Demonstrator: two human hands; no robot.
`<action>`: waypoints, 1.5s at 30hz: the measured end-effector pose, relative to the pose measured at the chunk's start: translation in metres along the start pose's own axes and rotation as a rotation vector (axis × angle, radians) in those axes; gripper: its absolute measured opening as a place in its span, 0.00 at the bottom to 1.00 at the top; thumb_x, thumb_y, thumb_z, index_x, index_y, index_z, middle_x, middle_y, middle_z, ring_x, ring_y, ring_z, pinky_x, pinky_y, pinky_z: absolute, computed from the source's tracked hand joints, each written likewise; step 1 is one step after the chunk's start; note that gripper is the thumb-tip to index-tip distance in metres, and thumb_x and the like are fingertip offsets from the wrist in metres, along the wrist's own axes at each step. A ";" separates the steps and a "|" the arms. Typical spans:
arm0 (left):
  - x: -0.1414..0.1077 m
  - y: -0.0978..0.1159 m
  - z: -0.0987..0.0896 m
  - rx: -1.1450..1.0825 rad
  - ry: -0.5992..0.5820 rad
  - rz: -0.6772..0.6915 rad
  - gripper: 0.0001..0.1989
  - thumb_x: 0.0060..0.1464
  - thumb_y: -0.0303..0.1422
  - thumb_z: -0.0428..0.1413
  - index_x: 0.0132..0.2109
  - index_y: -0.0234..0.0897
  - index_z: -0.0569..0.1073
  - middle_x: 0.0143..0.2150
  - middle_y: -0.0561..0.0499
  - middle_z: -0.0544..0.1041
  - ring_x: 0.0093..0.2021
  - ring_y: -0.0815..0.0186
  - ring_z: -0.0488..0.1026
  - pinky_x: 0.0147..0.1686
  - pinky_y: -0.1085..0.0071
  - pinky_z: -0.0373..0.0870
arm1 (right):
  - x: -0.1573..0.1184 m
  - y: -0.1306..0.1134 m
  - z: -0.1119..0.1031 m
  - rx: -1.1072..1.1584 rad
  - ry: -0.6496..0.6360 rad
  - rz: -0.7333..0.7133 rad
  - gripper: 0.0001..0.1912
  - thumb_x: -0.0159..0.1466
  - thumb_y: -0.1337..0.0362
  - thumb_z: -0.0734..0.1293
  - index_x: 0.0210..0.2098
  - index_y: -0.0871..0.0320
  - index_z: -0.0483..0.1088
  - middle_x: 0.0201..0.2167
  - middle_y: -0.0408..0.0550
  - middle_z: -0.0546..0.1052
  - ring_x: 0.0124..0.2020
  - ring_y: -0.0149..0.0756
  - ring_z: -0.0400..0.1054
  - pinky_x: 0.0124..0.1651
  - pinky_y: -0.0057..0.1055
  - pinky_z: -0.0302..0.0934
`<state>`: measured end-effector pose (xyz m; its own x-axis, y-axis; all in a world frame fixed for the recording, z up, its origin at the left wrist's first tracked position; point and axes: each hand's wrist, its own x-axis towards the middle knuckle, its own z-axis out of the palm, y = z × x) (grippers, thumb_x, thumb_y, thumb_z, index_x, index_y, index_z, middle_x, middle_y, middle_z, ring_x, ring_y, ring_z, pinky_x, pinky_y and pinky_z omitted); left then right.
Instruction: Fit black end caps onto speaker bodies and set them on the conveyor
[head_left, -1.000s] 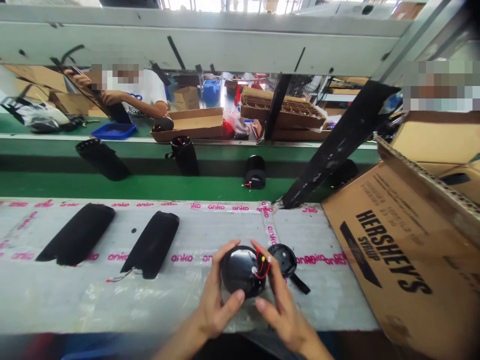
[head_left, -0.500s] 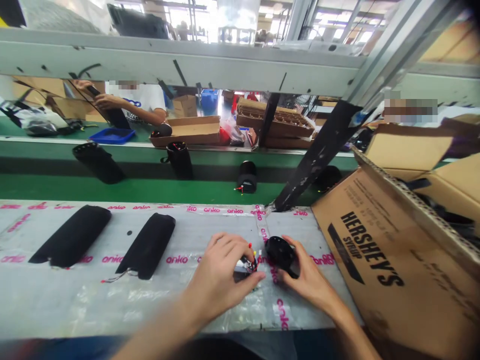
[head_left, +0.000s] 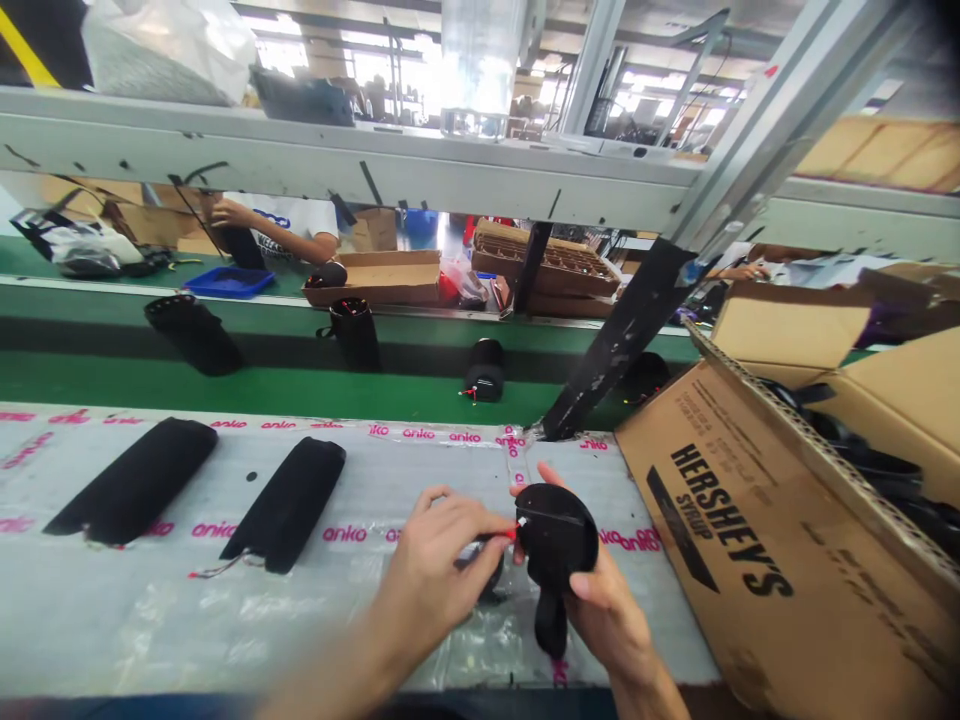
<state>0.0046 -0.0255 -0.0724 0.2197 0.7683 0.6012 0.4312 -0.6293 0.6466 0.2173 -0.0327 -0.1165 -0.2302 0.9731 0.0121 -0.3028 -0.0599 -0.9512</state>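
Note:
My right hand (head_left: 616, 605) holds a black round cap-like part (head_left: 559, 535), fingers behind it and thumb on its lower edge. A black strap-like tab (head_left: 551, 625) hangs from this part. Close against its left edge, my left hand (head_left: 442, 550) pinches a red wire with a small white connector (head_left: 523, 522). Beneath the left hand lies a dark object (head_left: 487, 575), mostly hidden by the fingers. Two black fabric-covered bodies with thin wires at their near ends, one farther left (head_left: 139, 480) and one closer (head_left: 289, 505), lie on the bench.
A large open cardboard box (head_left: 720, 520) with black parts stands at the right. A dark slanted post (head_left: 615, 335) rises behind the bench. Several black cylinders, one with red wires (head_left: 484, 370), rest on the green belt (head_left: 405, 390). Across it, a co-worker's arm (head_left: 300, 245) is visible.
The black round part has been turned, so its broad face and strap-like tab now show. My left fingers have closed on the red wire and brought it against the part's left edge.

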 end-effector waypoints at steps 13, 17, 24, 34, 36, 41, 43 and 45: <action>0.001 -0.004 -0.001 -0.006 -0.038 0.008 0.07 0.69 0.23 0.59 0.49 0.40 0.76 0.41 0.51 0.86 0.38 0.62 0.82 0.48 0.62 0.72 | -0.003 -0.022 -0.007 -0.370 -0.199 -0.069 0.40 0.73 0.45 0.68 0.80 0.43 0.53 0.80 0.47 0.61 0.81 0.55 0.51 0.82 0.56 0.42; -0.003 -0.006 -0.005 0.006 -0.060 0.092 0.08 0.71 0.23 0.55 0.49 0.41 0.76 0.41 0.50 0.85 0.39 0.62 0.80 0.47 0.62 0.73 | -0.007 -0.022 -0.008 -0.432 -0.224 -0.059 0.39 0.75 0.45 0.66 0.80 0.43 0.52 0.80 0.47 0.59 0.81 0.55 0.50 0.82 0.57 0.42; 0.001 -0.002 -0.005 -0.008 -0.061 0.057 0.08 0.68 0.22 0.57 0.46 0.40 0.77 0.39 0.51 0.85 0.37 0.63 0.80 0.45 0.62 0.72 | -0.014 -0.025 -0.007 -0.460 -0.183 -0.066 0.38 0.76 0.46 0.65 0.81 0.39 0.50 0.81 0.44 0.58 0.82 0.54 0.49 0.82 0.58 0.42; 0.005 0.004 -0.006 -0.033 -0.137 -0.059 0.08 0.63 0.23 0.60 0.45 0.40 0.77 0.40 0.51 0.85 0.40 0.60 0.80 0.47 0.60 0.71 | -0.019 -0.025 -0.006 -0.604 -0.182 -0.171 0.39 0.75 0.43 0.65 0.80 0.37 0.49 0.81 0.44 0.57 0.82 0.57 0.47 0.81 0.59 0.46; 0.006 0.004 -0.008 -0.057 -0.158 -0.074 0.06 0.63 0.24 0.62 0.44 0.40 0.77 0.39 0.52 0.85 0.40 0.60 0.80 0.48 0.60 0.71 | -0.020 -0.023 -0.006 -0.578 -0.181 -0.160 0.40 0.75 0.42 0.65 0.80 0.37 0.49 0.81 0.45 0.58 0.82 0.57 0.49 0.81 0.60 0.46; 0.006 -0.001 -0.007 -0.045 -0.143 -0.082 0.04 0.65 0.28 0.66 0.40 0.41 0.79 0.36 0.54 0.85 0.37 0.62 0.81 0.48 0.61 0.71 | -0.021 -0.020 -0.008 -0.531 -0.177 -0.150 0.40 0.75 0.43 0.65 0.80 0.40 0.49 0.80 0.48 0.60 0.80 0.58 0.52 0.81 0.60 0.46; 0.006 -0.002 -0.004 -0.017 -0.127 -0.086 0.07 0.63 0.27 0.68 0.38 0.41 0.78 0.34 0.56 0.84 0.36 0.62 0.80 0.47 0.61 0.70 | -0.022 -0.022 -0.009 -0.560 -0.190 -0.158 0.40 0.74 0.43 0.66 0.80 0.40 0.50 0.80 0.48 0.59 0.81 0.58 0.50 0.81 0.59 0.46; 0.007 -0.001 -0.002 0.008 -0.137 -0.097 0.09 0.61 0.25 0.69 0.37 0.40 0.77 0.33 0.56 0.83 0.36 0.62 0.80 0.46 0.62 0.70 | -0.022 -0.025 -0.011 -0.616 -0.212 -0.180 0.40 0.74 0.45 0.67 0.80 0.40 0.52 0.80 0.46 0.59 0.82 0.57 0.48 0.81 0.58 0.45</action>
<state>0.0044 -0.0195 -0.0681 0.2932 0.8348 0.4660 0.4633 -0.5504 0.6945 0.2398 -0.0505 -0.0967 -0.4214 0.8873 0.1873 0.2143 0.2981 -0.9302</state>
